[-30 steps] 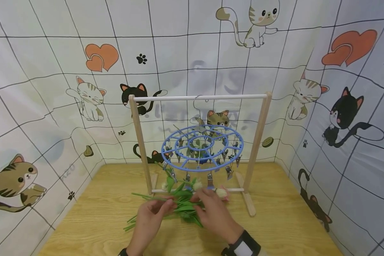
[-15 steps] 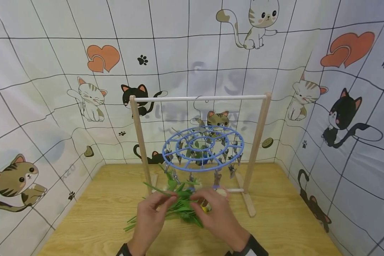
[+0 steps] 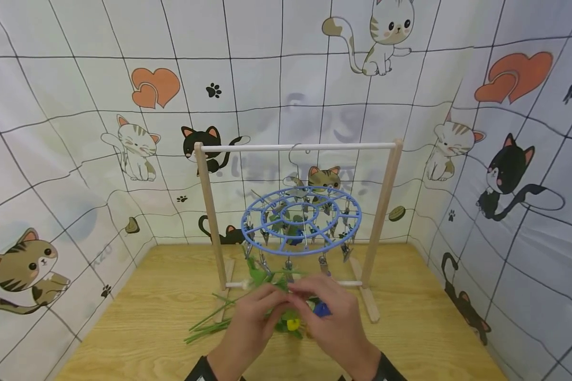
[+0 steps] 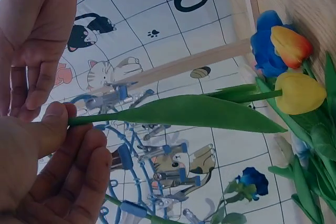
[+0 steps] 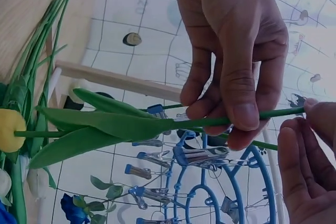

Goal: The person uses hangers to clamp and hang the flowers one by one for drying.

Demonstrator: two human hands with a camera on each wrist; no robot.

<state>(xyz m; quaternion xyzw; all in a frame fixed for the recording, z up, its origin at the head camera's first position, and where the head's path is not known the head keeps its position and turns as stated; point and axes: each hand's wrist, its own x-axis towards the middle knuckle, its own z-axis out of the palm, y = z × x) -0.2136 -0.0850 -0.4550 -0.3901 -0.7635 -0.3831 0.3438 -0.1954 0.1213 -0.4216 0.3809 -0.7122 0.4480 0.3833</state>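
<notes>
Left hand and right hand both clamped on yellow tulip, hanging head-down over surface about midway between side edges; could snag clips if raised too close.

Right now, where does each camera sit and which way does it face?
Head: on the head, facing forward and down at the blue rack; left hand and right hand show.
Left wrist: on that wrist, facing the rack, picture sideways; both hands show.
Right wrist: on that wrist, facing the rack, also sideways; both hands show.
Both wrist views share the held yellow tulip.
</notes>
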